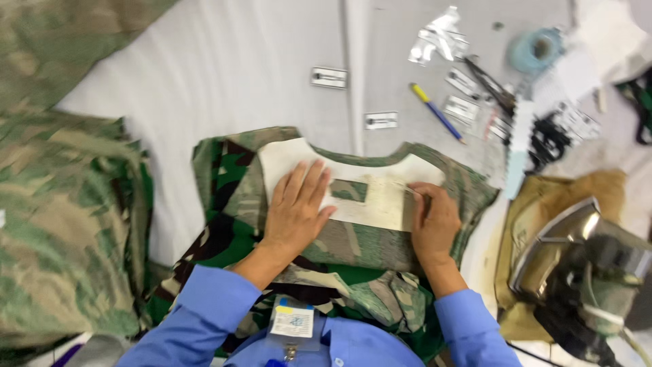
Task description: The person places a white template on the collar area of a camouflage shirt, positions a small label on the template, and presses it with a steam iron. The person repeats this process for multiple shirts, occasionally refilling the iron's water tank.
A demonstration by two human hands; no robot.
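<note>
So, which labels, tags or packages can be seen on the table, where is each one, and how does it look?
Small rectangular tag: upper middle of the white table, white with dark border.
Second tag: just above the camouflage garment, same look.
More such tags: right of the blue-and-yellow pen.
Crumpled silver wrapper: top, shiny.
Badge card: on the person's blue shirt, white with a yellow patch.
No screens are visible.

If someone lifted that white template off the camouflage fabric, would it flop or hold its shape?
The white template probably stays fairly stiff: its edges look crisp and flat under the left hand and right hand. Being thin, it likely slides easily on the camouflage fabric.
</note>
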